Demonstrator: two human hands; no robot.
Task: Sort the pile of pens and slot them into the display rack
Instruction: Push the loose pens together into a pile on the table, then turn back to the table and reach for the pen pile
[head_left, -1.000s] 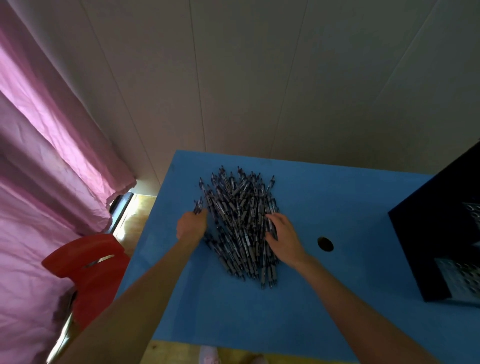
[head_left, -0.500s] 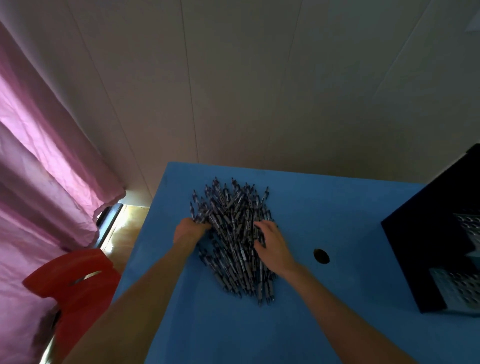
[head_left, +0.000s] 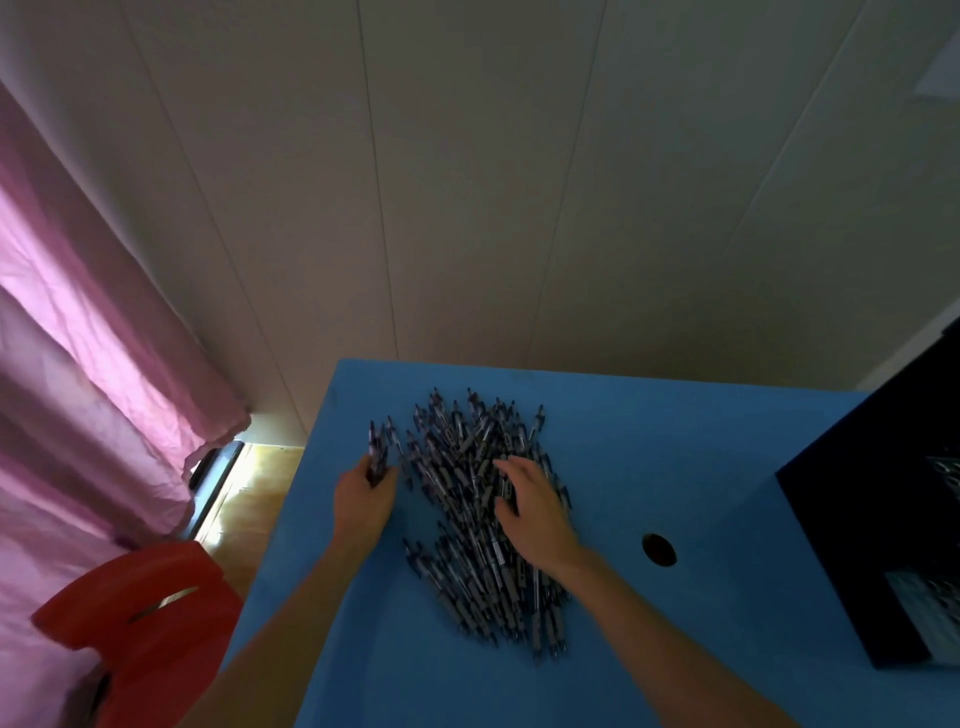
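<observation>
Left hand (head_left: 363, 496) clamps a small bundle (head_left: 379, 449) while right hand (head_left: 535, 506) lies spread on the pile (head_left: 478, 519), and one hasty sweep could roll pens off the worktop (head_left: 675, 447).

Pale panelled wall (head_left: 467, 208), pink curtain (head_left: 93, 374) left, red chair (head_left: 140, 623) on sunlit wooden floor (head_left: 249, 493).

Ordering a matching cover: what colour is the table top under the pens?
Plain blue table top, seen in the head view.
</observation>
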